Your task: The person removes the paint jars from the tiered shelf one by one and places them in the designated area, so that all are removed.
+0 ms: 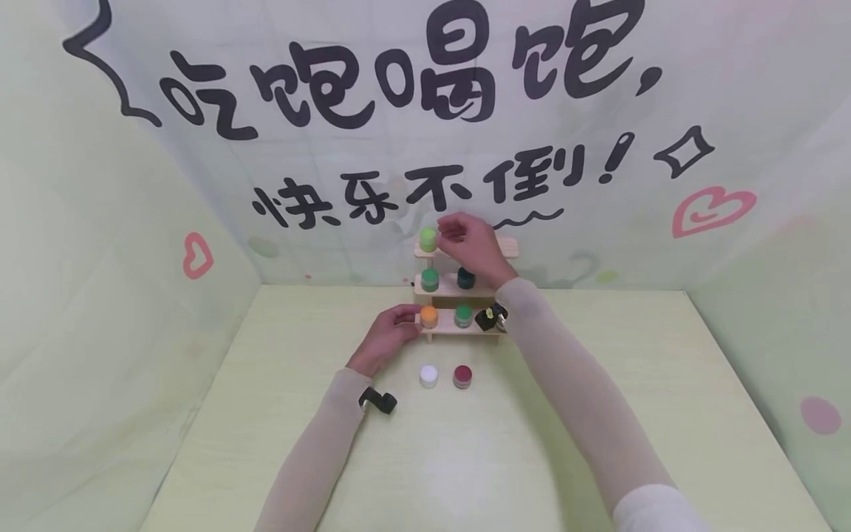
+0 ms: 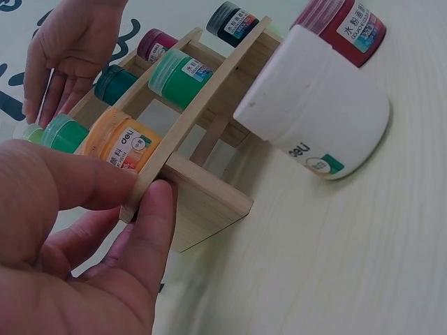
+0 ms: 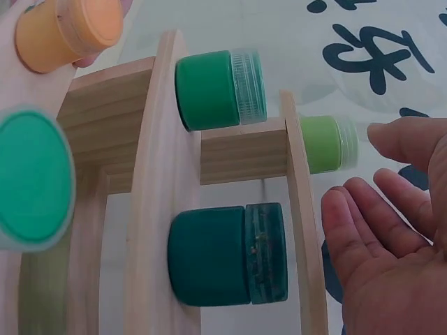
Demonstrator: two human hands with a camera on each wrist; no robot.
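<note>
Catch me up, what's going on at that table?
A person's left hand grips the end of the wooden stand's lowest tier, beside the orange jar. The right hand is open next to the light green jar on the top tier, not gripping it. More jars stand on the tiers; a white jar and a dark red jar sit on the table in front.

The place looks like a small draped booth. Pale cloth hangings (image 1: 120,295) close in a light tabletop (image 1: 452,465) at the back and both sides, the rear one printed with big black Chinese characters (image 1: 435,173).
</note>
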